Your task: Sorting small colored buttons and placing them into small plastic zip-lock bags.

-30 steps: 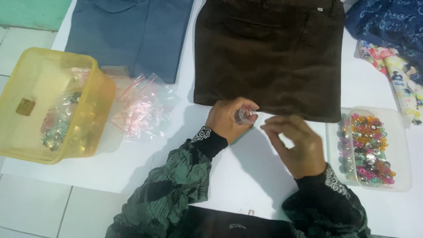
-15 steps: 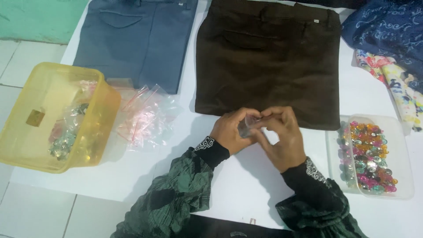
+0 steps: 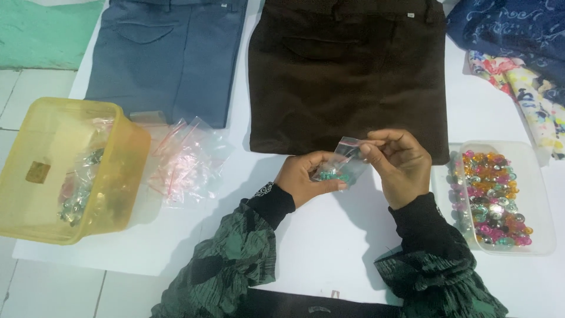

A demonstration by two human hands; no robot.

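Observation:
A small clear zip bag (image 3: 341, 163) with green and clear beads in its bottom is held between both hands over the white table (image 3: 318, 235). My left hand (image 3: 306, 179) cups the lower, bead-filled end. My right hand (image 3: 400, 165) pinches the bag's top edge with thumb and fingers. Just beyond the hands lies a dark brown pair of trousers (image 3: 347, 76). To the right of my right hand sits a clear tray (image 3: 541, 206) filled with several colourful beads (image 3: 491, 200).
A yellow plastic tub (image 3: 118, 171) holding filled bead bags stands at the left edge. A heap of empty clear zip bags (image 3: 185, 159) lies beside it. Blue-grey trousers (image 3: 170, 53) lie at the back left, patterned fabrics (image 3: 518, 53) at the back right.
The hands came together and lifted the small bag; my right hand moved from the table to the bag's top edge. The view shifted slightly downward.

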